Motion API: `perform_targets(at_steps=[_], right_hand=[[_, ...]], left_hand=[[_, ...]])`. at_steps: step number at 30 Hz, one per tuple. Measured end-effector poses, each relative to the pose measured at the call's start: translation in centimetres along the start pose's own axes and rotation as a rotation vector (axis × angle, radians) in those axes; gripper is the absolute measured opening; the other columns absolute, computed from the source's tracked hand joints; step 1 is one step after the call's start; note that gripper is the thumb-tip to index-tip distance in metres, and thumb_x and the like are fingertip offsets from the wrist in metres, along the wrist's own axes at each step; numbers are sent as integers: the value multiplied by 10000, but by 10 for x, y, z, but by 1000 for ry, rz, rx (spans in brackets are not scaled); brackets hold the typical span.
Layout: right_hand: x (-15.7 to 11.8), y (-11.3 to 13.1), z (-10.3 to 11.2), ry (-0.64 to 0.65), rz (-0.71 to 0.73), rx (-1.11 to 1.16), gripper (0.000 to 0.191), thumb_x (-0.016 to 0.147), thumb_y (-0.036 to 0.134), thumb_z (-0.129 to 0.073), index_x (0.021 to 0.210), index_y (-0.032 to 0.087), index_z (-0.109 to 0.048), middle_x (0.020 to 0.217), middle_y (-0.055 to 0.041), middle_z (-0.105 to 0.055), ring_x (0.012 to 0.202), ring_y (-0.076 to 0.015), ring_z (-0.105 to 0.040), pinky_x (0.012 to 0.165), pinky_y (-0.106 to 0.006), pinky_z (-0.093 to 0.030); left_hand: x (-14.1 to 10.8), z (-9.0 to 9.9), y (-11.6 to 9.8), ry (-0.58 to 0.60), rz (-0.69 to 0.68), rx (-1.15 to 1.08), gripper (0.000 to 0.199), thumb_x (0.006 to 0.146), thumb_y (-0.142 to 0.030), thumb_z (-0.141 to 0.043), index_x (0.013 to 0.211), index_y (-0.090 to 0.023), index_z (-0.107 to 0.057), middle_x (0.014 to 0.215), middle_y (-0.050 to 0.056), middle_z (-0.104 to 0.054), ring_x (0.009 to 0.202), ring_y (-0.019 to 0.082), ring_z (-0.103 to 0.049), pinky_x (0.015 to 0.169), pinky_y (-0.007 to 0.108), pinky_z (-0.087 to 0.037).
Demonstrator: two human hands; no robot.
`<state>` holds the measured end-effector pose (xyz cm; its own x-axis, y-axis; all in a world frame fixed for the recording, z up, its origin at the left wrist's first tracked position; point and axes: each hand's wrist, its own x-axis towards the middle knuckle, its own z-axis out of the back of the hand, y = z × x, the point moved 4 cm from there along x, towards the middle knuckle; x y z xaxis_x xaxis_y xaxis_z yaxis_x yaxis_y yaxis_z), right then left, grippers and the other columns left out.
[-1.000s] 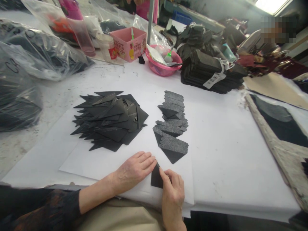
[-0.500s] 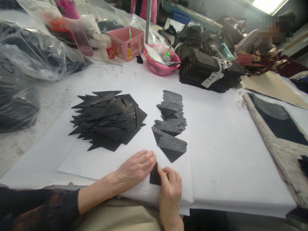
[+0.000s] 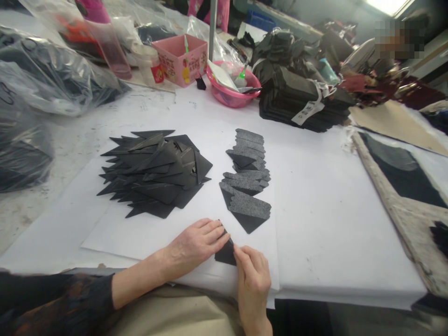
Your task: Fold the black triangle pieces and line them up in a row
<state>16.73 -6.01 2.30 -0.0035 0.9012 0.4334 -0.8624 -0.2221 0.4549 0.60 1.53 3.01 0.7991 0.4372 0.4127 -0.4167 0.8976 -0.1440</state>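
Observation:
In front of me a small black piece of leather-like material lies on the white paper, with a folded-looking slanted edge. My left hand rests over its upper left part, fingers stretched out flat and pressing on it. At the right edge of the piece, the thumb and forefinger of my right hand are closed in a pinch. Beyond my hands stands a row of overlapping pieces with speckled grey faces and black pointed ends. To its left is a heap of black pointed pieces.
White paper covers the tabletop. At the back stand a pink box, a pink basin and a tagged stack of dark pieces. Plastic bags lie at left; a worn board at right. A person sits far right.
My right hand has shifted slightly right and down along the black piece. The fingers of my left hand have slid over it, and more of its upper edge shows.

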Motion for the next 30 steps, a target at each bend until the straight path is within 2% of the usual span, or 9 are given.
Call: perform_targets(at_steps=[5, 9, 12, 16, 21, 25, 30], right_hand=[[-2, 4, 0, 46, 20, -85, 261, 960, 96, -512, 1122, 200, -688, 939, -51, -638, 848, -137, -553, 777, -273, -443], [-5, 4, -1, 89, 11, -124, 269, 979, 129, -487, 1163, 197, -671, 967, -59, -636, 870, -145, -552, 789, -284, -444], [-6, 3, -2, 114, -1, -130, 280, 979, 135, -490, 1183, 215, -665, 983, -60, -638, 873, -152, -556, 790, -291, -443], [-5, 0, 1, 109, -2, -85, 271, 971, 144, -519, 1191, 220, -658, 987, -53, -642, 879, -147, -560, 792, -285, -450], [-10, -5, 13, 28, -34, -28, 166, 936, 140, -588, 1063, 194, -680, 934, -41, -656, 870, -141, -573, 789, -277, -464], [-16, -6, 15, 66, -12, -55, 216, 945, 117, -563, 1096, 214, -684, 947, -40, -653, 873, -134, -575, 790, -278, -462], [-20, -4, 14, 109, -19, -131, 269, 964, 120, -521, 1160, 225, -672, 976, -52, -646, 879, -138, -574, 791, -285, -461]], left_hand=[[3, 1, -5, 6, 5, 24, 249, 1005, -121, -439, 1192, -104, -604, 1152, 126, -624, 1139, 268, -569, 950, 408, -496], [5, -3, -9, 34, 18, 70, 221, 977, -101, -493, 1168, -78, -602, 1171, 148, -612, 1163, 281, -554, 1012, 438, -467], [7, -5, -13, 26, -22, 46, 217, 973, -82, -497, 1165, -63, -595, 1165, 142, -611, 1162, 260, -554, 1018, 413, -464], [9, -3, -15, 2, -23, 26, 220, 987, -86, -463, 1157, -51, -598, 1092, 137, -631, 1109, 262, -581, 948, 402, -498], [11, 0, -18, 5, 8, 37, 242, 995, -101, -434, 1161, -75, -608, 1092, 138, -629, 1094, 277, -587, 898, 405, -513], [9, 1, -20, 16, 18, 44, 250, 993, -110, -440, 1179, -105, -606, 1102, 137, -623, 1098, 282, -588, 891, 413, -516], [11, -1, -21, 40, 22, 62, 235, 981, -105, -464, 1168, -85, -606, 1128, 144, -618, 1123, 292, -572, 947, 430, -501]])
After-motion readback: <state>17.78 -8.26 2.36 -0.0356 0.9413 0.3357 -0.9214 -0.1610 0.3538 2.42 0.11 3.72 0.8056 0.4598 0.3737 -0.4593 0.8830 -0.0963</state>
